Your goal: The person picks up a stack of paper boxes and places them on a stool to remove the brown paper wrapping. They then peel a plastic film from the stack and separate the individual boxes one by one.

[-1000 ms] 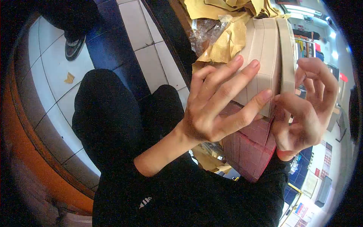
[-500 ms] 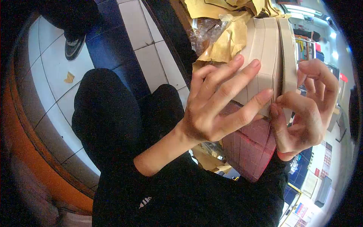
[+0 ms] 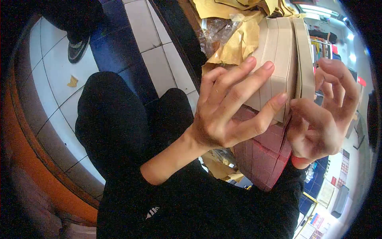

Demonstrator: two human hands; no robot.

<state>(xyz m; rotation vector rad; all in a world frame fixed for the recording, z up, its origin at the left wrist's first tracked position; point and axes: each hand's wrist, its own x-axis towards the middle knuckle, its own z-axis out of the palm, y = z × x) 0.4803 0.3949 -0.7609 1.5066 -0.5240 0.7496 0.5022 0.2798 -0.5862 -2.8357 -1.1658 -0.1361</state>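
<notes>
A cream block of stacked flat pieces (image 3: 274, 47), split by a narrow dark gap, stands at upper centre-right. Below it lies a dull red, lined block (image 3: 260, 159). My left hand (image 3: 234, 107) rests across the cream block's near side, fingers apart and thumb reaching toward the gap. At the block's lower right edge is my right hand (image 3: 322, 115), its index finger and thumb bent close together and its other fingers curled in the air. Whatever lies between that index finger and thumb is too hidden to name.
Torn brown paper (image 3: 238, 44) and crumpled clear plastic (image 3: 221, 32) lie beyond my left hand. On the tiled floor (image 3: 59, 87) are a paper scrap (image 3: 72, 81) and another person's shoe (image 3: 78, 49). Shelving and papers show at the right.
My right thumb has drawn back from the block's edge, and my right index finger has shifted slightly. My left hand has barely moved.
</notes>
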